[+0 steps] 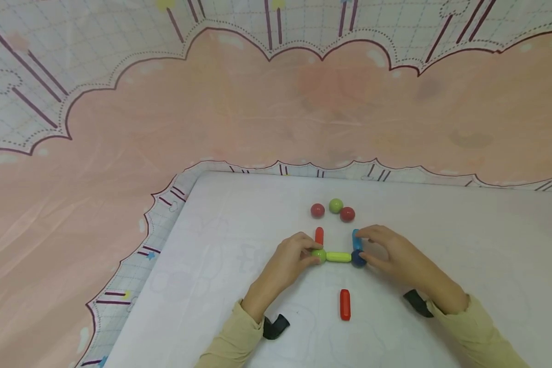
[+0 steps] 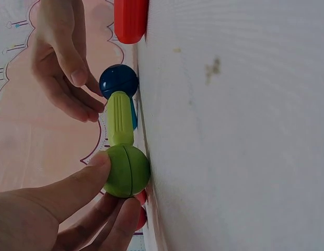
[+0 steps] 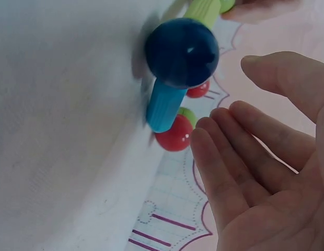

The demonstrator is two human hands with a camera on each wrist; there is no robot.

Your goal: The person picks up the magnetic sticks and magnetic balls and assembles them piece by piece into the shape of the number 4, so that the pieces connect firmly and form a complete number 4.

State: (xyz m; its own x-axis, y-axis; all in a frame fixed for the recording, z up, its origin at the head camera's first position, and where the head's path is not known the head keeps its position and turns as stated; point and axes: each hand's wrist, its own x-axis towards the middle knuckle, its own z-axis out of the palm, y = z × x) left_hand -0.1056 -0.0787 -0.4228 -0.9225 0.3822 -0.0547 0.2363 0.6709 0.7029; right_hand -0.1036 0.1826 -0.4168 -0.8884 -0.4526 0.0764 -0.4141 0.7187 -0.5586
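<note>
A pale pink cloth with a scalloped, gridded border [image 1: 257, 102] spreads behind a white board [image 1: 202, 245] on which the pieces lie. The left hand [image 1: 285, 260] pinches a green ball [image 2: 128, 171] between thumb and fingertips. From there a yellow-green rod [image 1: 338, 257] spans the gap between the two hands to a dark blue ball [image 3: 182, 53], with a blue rod [image 3: 166, 104] running away from it, just beside the right fingertips. The right hand [image 1: 395, 253] is spread, fingers nearly straight, thumb well apart, holding nothing. A short red rod [image 1: 319, 235] points away beyond the left fingertips; the fingers cover where it meets the ball. The step in hand seems to be steadying or setting down this three-sided frame. The next move probably calls for the freed right fingers to reach either the loose red rod [image 1: 345, 305], nearer the person than both hands, or the two red balls [image 1: 317, 210] and spare green ball [image 1: 336, 206] beyond the fingertips, while the left keeps the corner still.
</note>
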